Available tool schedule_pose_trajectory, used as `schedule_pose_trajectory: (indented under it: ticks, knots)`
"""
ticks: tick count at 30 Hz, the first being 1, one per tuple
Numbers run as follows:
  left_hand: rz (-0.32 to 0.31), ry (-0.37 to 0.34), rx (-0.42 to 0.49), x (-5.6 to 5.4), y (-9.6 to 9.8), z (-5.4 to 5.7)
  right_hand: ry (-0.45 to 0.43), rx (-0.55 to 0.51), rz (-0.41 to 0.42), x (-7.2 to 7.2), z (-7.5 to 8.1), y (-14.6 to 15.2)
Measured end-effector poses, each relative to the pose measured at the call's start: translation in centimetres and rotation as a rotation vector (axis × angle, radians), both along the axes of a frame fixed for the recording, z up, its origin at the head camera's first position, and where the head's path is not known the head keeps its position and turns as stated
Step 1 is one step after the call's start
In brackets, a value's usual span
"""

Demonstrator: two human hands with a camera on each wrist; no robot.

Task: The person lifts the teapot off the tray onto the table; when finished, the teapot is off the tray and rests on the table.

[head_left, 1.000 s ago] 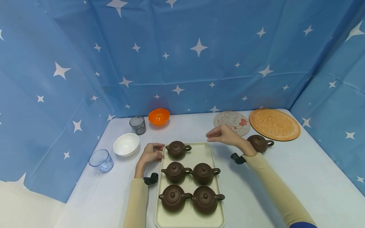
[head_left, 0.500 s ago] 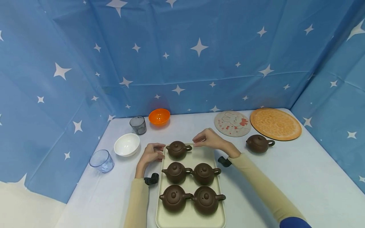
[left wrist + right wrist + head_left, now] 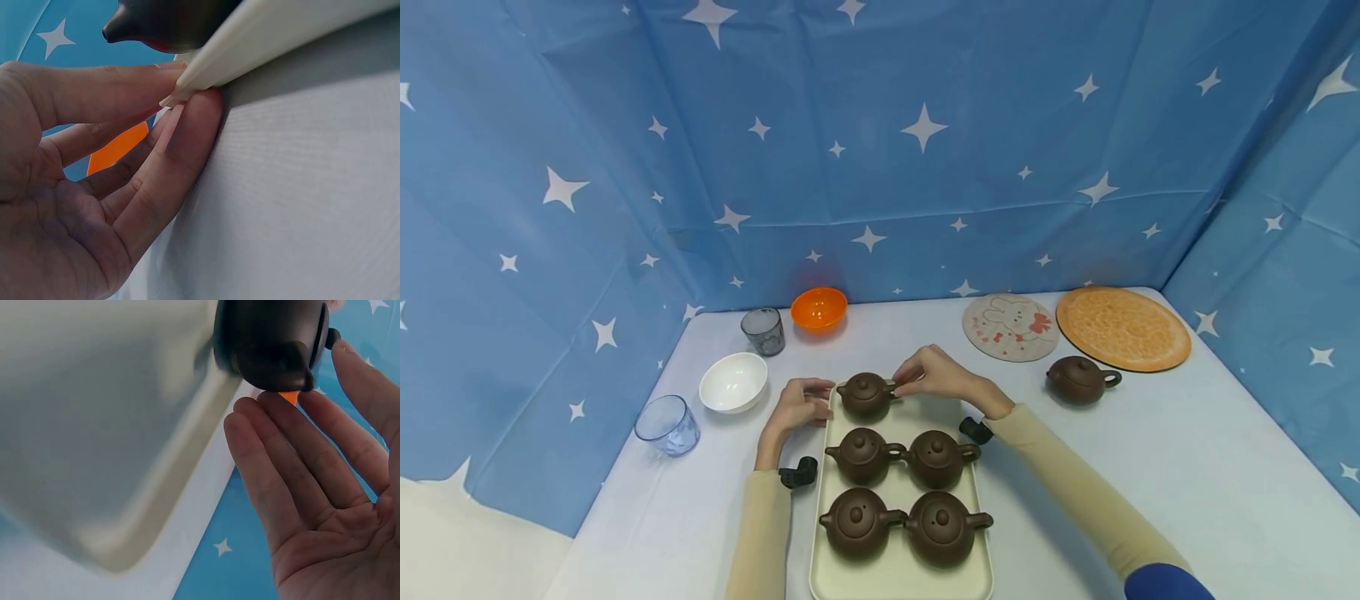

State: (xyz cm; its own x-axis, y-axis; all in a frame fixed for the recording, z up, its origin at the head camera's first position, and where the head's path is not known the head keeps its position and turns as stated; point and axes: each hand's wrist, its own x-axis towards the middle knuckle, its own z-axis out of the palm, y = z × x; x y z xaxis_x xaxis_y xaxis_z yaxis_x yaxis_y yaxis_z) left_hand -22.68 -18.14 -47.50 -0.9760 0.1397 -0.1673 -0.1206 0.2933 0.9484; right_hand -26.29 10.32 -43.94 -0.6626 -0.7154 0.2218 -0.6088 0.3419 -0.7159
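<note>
A cream rectangular tray [image 3: 898,580] carries several dark brown teapots, the smallest teapot [image 3: 861,400] at its far left corner. My left hand [image 3: 796,408] holds the tray's far left edge; in the left wrist view the rim [image 3: 206,65] lies between thumb and fingers. At the small teapot's handle is my right hand [image 3: 938,372]. In the right wrist view its fingers [image 3: 265,462] are nearly straight just by the handle [image 3: 305,369], thumb beside the lid; contact is hard to tell. Another brown teapot [image 3: 1078,381] stands on the table to the right.
Left of the tray stand a blue glass [image 3: 667,427], a white bowl [image 3: 733,383], a grey glass [image 3: 763,332] and an orange bowl [image 3: 819,310]. At the back right lie a round rabbit mat [image 3: 1000,329] and an orange-patterned round mat [image 3: 1123,327]. A blue star curtain [image 3: 880,167] encloses the table.
My right hand has moved left from beside the rabbit mat, over the tray's far edge, to the small teapot's handle. My left hand stays at the tray edge.
</note>
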Motion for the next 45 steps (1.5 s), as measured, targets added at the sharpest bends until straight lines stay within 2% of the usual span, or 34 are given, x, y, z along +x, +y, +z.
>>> schedule_pose_trajectory:
  ticks: [9,21,31,34,41,45]
  knots:
    - [-0.013,-0.005,0.0,-0.1,-0.1,-0.1,-0.078,0.043,-0.034,0.1,0.1,-0.8]
    - [0.007,-0.012,0.007,0.0,0.1,-0.2,-0.074,0.102,-0.05,-0.2,-0.1,-1.6]
    - [-0.013,-0.009,0.012,-0.1,0.0,-0.2,-0.028,0.134,-0.079,-0.2,-0.2,-1.8]
    - [-0.028,-0.01,0.029,0.1,0.1,0.3,-0.031,0.13,-0.092,-0.1,-0.1,-1.8]
    - [-0.051,-0.015,0.032,1.4,0.5,2.7,-0.079,0.1,-0.103,0.2,-0.1,-2.0]
    - [-0.051,-0.013,0.029,1.6,0.6,3.0,-0.072,0.099,-0.117,0.3,-0.2,-2.1]
